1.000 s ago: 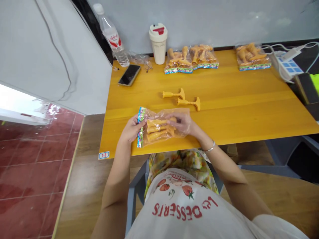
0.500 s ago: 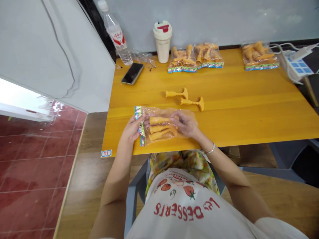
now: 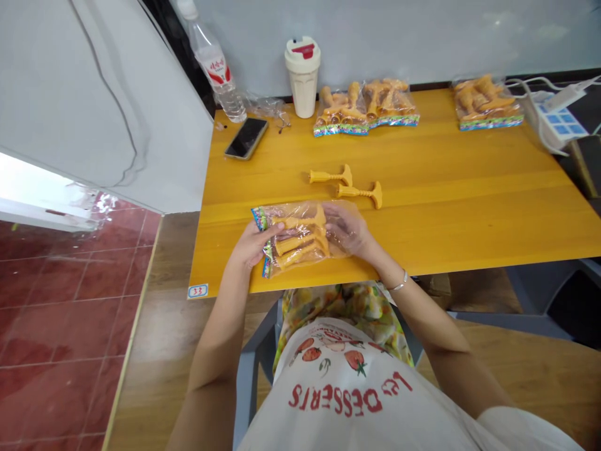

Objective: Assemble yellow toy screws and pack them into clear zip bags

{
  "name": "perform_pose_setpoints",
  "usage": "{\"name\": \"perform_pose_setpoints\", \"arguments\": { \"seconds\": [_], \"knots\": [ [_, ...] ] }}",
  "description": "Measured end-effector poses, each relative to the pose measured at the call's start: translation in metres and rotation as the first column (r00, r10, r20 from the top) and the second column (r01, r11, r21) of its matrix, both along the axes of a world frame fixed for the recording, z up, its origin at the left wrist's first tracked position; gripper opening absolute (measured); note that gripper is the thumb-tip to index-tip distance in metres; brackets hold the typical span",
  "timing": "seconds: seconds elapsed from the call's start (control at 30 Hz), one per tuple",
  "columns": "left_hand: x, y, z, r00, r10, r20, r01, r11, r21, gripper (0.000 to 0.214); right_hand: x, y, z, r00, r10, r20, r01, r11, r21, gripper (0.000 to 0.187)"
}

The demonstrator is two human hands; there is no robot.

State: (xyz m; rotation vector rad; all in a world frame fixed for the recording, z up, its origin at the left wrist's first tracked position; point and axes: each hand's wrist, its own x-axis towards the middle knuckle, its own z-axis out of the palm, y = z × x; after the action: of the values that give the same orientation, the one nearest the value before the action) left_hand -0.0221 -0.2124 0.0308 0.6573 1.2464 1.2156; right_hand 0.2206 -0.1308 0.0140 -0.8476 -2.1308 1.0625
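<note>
A clear plastic bag (image 3: pixel 293 238) with a colourful printed strip along its left edge lies on the yellow wooden table (image 3: pixel 446 213) near the front edge. Several orange plastic hammer-shaped pieces (image 3: pixel 298 245) sit inside it. My left hand (image 3: pixel 253 244) grips the bag's left part, fingers over the film. My right hand (image 3: pixel 346 228) presses on its right part, partly veiled by the plastic. Two loose orange pieces (image 3: pixel 331 176) (image 3: pixel 360 194) lie just beyond the bag, apart from my hands.
Two filled bags (image 3: pixel 365 109) (image 3: pixel 487 105) lie at the back, with a phone (image 3: pixel 246 138), a water bottle (image 3: pixel 218 81) and a white lidded cup (image 3: pixel 303 78). A power strip (image 3: pixel 558 119) with cables sits at the back right.
The orange pieces have shifted inside the bag, and the film now lies more over them. My right hand has moved slightly left, and the view has shifted a little.
</note>
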Motion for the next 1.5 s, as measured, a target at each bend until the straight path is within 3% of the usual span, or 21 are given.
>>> {"name": "perform_pose_setpoints", "arguments": {
  "seconds": [0.13,0.27,0.33,0.5,0.6,0.7,0.8,1.0,1.17,1.33,1.4,1.5],
  "knots": [
    [-0.002,0.001,-0.005,0.998,0.056,-0.015,-0.056,0.998,-0.015,0.044,0.023,0.013,0.009,0.981,-0.09,0.17,0.088,0.996,0.018,0.028],
    [-0.005,0.002,-0.008,0.999,0.049,-0.024,-0.05,0.998,-0.048,0.045,0.046,0.038,0.025,0.873,-0.353,0.336,0.26,0.921,0.291,0.028],
    [-0.005,0.003,-0.007,0.999,0.041,-0.035,-0.043,0.998,-0.055,0.047,0.046,0.05,0.028,0.805,-0.435,0.405,0.274,0.876,0.397,0.029],
    [0.0,0.003,-0.002,0.994,0.079,-0.073,-0.081,0.997,-0.018,0.045,0.021,0.063,0.026,0.706,-0.403,0.582,0.126,0.88,0.458,0.045],
    [0.001,0.004,-0.001,0.994,0.099,-0.055,-0.1,0.995,-0.015,0.047,0.022,0.058,0.03,0.735,-0.422,0.531,0.187,0.879,0.439,0.052],
    [0.001,0.004,-0.002,0.993,0.116,-0.028,-0.117,0.993,-0.024,0.049,0.043,0.048,0.04,0.852,-0.428,0.301,0.311,0.877,0.366,0.06],
    [0.0,0.005,-0.003,0.994,0.112,-0.005,-0.112,0.993,-0.035,0.049,0.068,0.032,0.047,0.905,-0.421,0.061,0.4,0.891,0.217,0.061],
    [-0.001,0.004,-0.005,0.997,0.075,-0.003,-0.075,0.997,-0.012,0.048,0.08,0.004,0.022,0.934,-0.332,-0.13,0.311,0.938,-0.155,0.047],
    [-0.002,0.004,-0.006,0.994,0.105,0.014,-0.104,0.994,-0.028,0.047,0.064,-0.013,0.005,0.916,-0.273,-0.294,0.133,0.899,-0.418,0.038],
    [0.0,0.003,-0.001,0.995,0.09,0.034,-0.088,0.995,-0.04,0.049,0.038,-0.026,0.011,0.863,-0.311,-0.397,-0.021,0.764,-0.645,0.042],
    [0.0,0.003,0.0,0.995,0.096,0.042,-0.094,0.995,-0.039,0.049,0.03,-0.028,0.012,0.854,-0.333,-0.399,-0.006,0.761,-0.649,0.043],
    [0.001,0.004,0.001,0.994,0.088,0.061,-0.085,0.995,-0.045,0.048,0.024,-0.029,0.008,0.817,-0.423,-0.392,0.129,0.797,-0.59,0.042]
  ]
}}
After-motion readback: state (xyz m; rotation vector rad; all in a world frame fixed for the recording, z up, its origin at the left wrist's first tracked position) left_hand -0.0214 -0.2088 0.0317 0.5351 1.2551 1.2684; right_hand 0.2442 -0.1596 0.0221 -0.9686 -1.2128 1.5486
